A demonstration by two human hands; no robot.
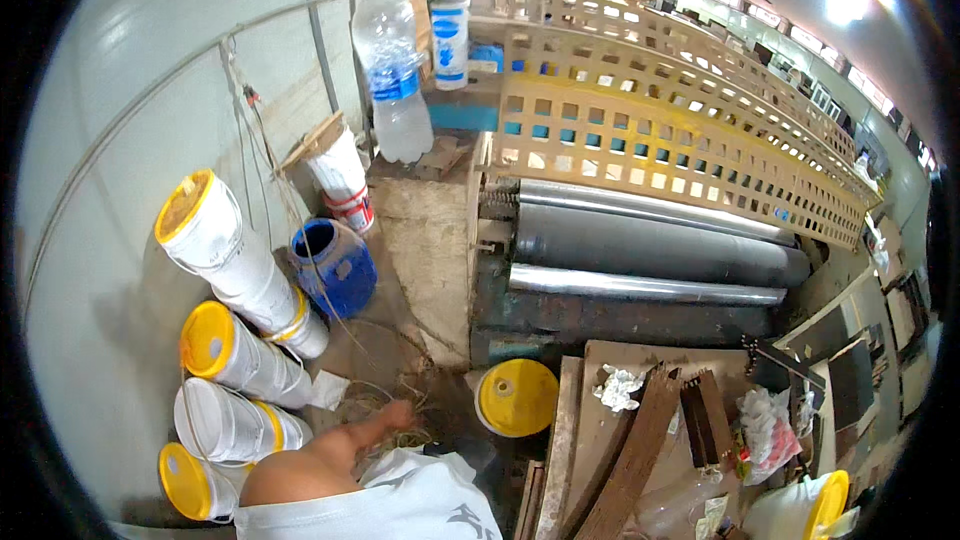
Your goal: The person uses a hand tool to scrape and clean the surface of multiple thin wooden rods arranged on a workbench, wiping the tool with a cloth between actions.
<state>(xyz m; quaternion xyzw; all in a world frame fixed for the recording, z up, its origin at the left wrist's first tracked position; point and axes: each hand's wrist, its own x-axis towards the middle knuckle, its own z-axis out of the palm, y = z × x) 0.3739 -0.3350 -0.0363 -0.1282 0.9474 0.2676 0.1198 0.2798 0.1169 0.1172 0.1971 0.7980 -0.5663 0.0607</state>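
My left hand [398,415] reaches low to the floor from a white sleeve at the lower edge. Its fingers look curled, right at a tangle of pale twine [408,436] on the floor; whether strands lie inside them is too small to make out. My right hand is not in view. A yellow-lidded bucket [517,397] stands to the right of the hand. A scrap of white paper [330,390] lies to its left.
White buckets [245,352] with yellow lids line the left wall near a blue drum [335,268]. Ahead is a machine with long rollers [660,245] behind a perforated guard [650,130]. Brown strips [635,450] lie on boards at right. A large clear bottle [393,80] stands on a ledge.
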